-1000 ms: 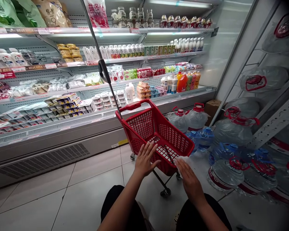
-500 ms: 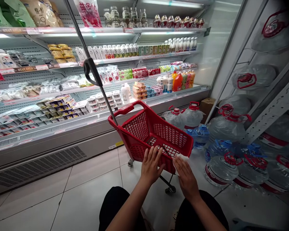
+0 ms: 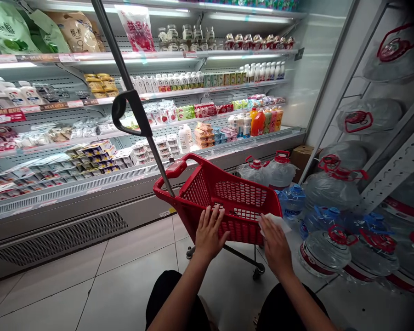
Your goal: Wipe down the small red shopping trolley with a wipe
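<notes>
A red plastic shopping cart (image 3: 241, 184) with a latticed basket stands on wheels in front of my knees. From its handle end rises a metal pole (image 3: 158, 158) with a black looped grip (image 3: 133, 112). My left hand (image 3: 208, 234) has its fingers spread at the near side of the basket; whether it touches the rim I cannot tell. At the basket's right corner, my right hand (image 3: 275, 243) holds a white tissue or cloth (image 3: 279, 223) under its fingers. The palm side of that hand is hidden.
Behind the cart runs an open refrigerated display case (image 3: 138, 197) stocked with yogurt, bottles and pouches. Large water jugs (image 3: 326, 250) with red handles stand on the floor at right, beside a white perforated rack post (image 3: 396, 161). Pale tiles (image 3: 131, 276) cover the floor.
The cart has turned slightly, its near wheel shifting right. My right hand has moved right with the white tissue or cloth, and my left hand slightly left. The view has shifted too.
</notes>
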`<state>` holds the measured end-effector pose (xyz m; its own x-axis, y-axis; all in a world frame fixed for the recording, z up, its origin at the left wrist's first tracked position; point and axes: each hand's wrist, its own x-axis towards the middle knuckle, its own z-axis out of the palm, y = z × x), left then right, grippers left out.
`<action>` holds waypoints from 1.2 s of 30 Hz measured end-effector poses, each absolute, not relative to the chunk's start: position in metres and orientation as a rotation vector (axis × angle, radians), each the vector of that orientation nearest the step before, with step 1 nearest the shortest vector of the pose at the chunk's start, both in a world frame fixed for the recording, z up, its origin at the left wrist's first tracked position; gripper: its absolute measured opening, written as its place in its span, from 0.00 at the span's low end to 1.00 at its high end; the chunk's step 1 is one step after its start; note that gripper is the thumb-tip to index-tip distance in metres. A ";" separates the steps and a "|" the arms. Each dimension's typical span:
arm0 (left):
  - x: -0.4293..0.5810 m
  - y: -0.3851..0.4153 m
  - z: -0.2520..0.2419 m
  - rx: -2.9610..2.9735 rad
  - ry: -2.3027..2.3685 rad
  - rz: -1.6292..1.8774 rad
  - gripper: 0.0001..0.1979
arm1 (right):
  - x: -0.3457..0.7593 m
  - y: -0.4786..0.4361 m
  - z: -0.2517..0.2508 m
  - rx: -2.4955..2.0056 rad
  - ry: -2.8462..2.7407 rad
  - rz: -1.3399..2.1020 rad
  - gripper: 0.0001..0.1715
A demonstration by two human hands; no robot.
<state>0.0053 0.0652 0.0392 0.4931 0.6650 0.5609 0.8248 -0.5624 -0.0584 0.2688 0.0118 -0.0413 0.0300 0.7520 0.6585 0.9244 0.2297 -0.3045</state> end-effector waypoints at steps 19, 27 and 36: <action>-0.012 0.057 0.067 -2.346 -1.383 -0.792 0.31 | 0.268 0.037 -0.031 -1.572 -1.722 -0.280 0.36; -0.028 0.048 0.081 -2.381 -1.287 -0.699 0.33 | 0.170 0.036 0.014 -1.159 -2.000 0.057 0.44; -0.034 0.045 0.105 -2.298 -1.425 -0.772 0.25 | 0.236 0.042 -0.021 -1.543 -1.794 -0.254 0.42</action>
